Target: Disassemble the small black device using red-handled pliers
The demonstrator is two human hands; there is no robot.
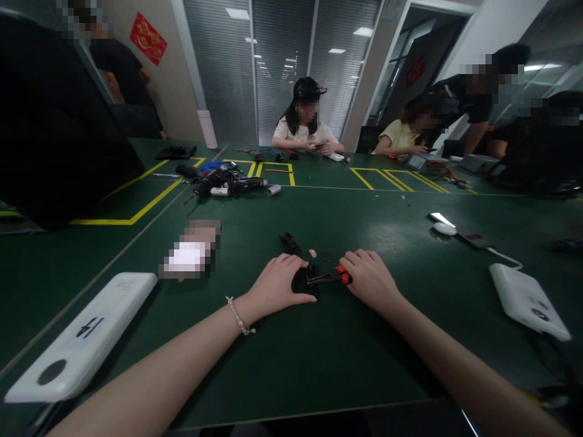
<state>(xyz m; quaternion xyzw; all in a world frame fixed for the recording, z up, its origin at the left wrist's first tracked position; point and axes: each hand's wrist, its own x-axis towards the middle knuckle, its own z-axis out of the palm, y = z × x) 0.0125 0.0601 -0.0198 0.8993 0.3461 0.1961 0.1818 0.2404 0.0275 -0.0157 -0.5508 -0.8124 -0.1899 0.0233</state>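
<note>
My left hand [282, 282] grips a small black part [301, 284] on the green table, fingers behind it and thumb in front. Red-handled pliers [342, 274] are closed in my right hand [368, 276]. Their dark jaws point left and touch or reach just over the black part; I cannot tell whether they pinch it. Just beyond my left hand lies another small black piece [289, 243]. A pale scrap [312, 253] and a thin dark pin-like bit [327, 260] rest between it and the pliers.
A white power bank [98, 328] lies at left, another white device [528, 300] with a cable at right. Tools and a power drill [212, 181] are piled at back left, near a dark monitor [54, 121]. Several people are around the table's far side. Yellow tape [132, 215] marks the tabletop [282, 364].
</note>
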